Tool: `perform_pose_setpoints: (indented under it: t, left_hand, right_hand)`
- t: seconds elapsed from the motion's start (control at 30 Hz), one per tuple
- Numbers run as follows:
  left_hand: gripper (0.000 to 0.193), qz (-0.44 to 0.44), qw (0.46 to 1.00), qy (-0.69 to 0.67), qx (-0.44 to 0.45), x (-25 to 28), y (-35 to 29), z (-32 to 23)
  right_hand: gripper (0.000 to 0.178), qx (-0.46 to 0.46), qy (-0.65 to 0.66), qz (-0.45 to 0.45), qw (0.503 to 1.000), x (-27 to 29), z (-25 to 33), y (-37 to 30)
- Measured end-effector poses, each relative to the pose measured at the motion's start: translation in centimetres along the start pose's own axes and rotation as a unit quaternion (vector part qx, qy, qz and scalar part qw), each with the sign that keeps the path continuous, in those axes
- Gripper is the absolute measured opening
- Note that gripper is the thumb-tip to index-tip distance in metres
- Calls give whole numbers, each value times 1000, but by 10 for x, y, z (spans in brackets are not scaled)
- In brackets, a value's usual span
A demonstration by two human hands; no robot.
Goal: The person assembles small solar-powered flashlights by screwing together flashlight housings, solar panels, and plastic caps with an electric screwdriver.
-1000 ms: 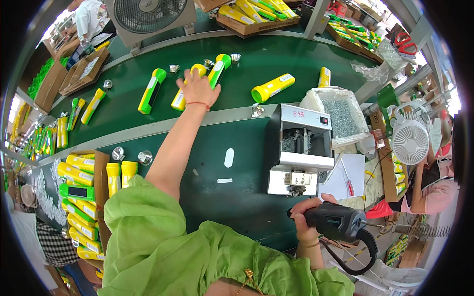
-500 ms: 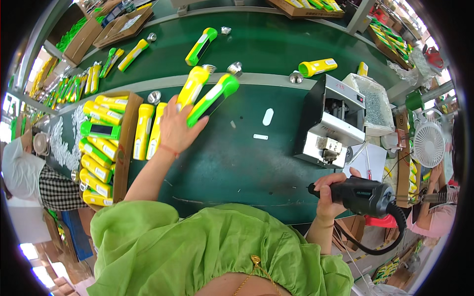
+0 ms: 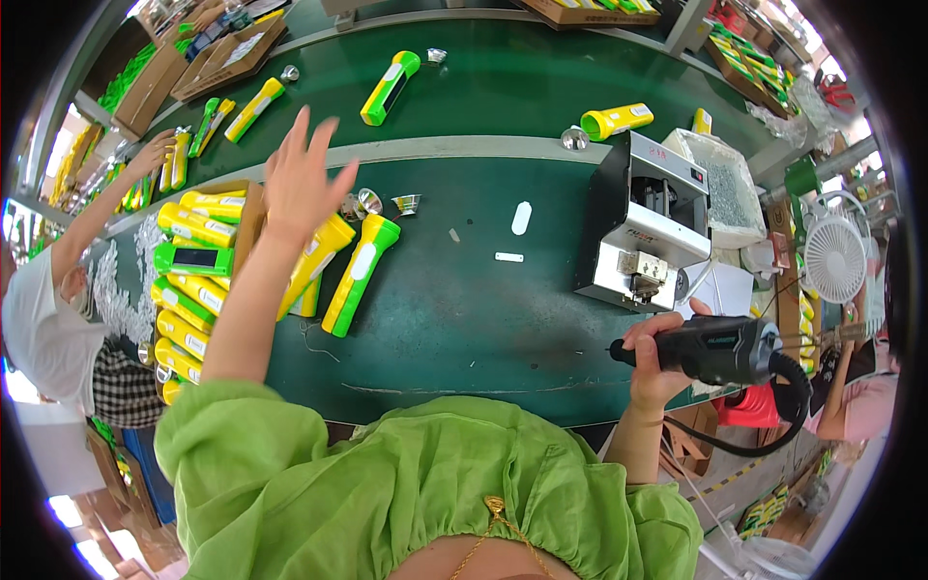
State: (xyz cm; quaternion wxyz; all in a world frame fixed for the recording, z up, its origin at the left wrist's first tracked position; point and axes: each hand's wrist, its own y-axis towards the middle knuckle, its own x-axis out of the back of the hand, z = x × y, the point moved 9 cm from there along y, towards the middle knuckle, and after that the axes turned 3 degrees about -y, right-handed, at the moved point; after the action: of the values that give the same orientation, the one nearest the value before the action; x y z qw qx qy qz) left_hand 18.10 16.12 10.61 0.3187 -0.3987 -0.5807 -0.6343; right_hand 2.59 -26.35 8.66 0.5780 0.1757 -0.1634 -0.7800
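Your left hand (image 3: 302,179) is raised above the green table (image 3: 464,319), fingers spread wide and holding nothing. Just beneath and to its right lie two torches side by side: a yellow torch (image 3: 314,263), partly covered by your wrist, and a green torch (image 3: 361,275) touching its right flank, both slanting from near left to far right. Just beyond them sit two small silver reflectors (image 3: 387,203). To the left of your forearm a cardboard tray (image 3: 249,217) holds a stack of yellow and green torches (image 3: 193,261).

Your right hand (image 3: 657,362) is at the near right edge of the table, closed around a black power screwdriver (image 3: 720,350) whose tip points left; its black cable (image 3: 773,425) loops down off the table. Just beyond that hand stands a grey metal machine (image 3: 643,232), and to its right a clear tub of small screws (image 3: 725,188).

On the far belt (image 3: 503,87) lie more torches well apart: a green-and-white one (image 3: 390,87), a yellow one (image 3: 617,120) to the right and a yellow one (image 3: 254,108) to the left. At the far left, another person's hand (image 3: 150,155) reaches toward torches on the belt. A white fan (image 3: 833,259) stands at the right.
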Motion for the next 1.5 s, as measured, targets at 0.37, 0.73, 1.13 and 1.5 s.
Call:
perform_pose_setpoints:
  t: [0.37,0.73,1.13,1.5]
  left_hand:
    - [61,51,955,-182,229,-153,113,111]
    - [60,140,823,-444,-326,70,-25,-232]
    - [55,188,869,-316,-332,-30,-115,-315]
    - [51,171,878,-314,-317,-30,-121,-308]
  right_hand:
    - [89,33,-116,14,993,19,17,21]
    - [67,196,7,-21,980,17,34,78]
    - [23,-10,28,30,999,-2,-6,85]
    - [33,34,32,-19,999,-9,-11,28]
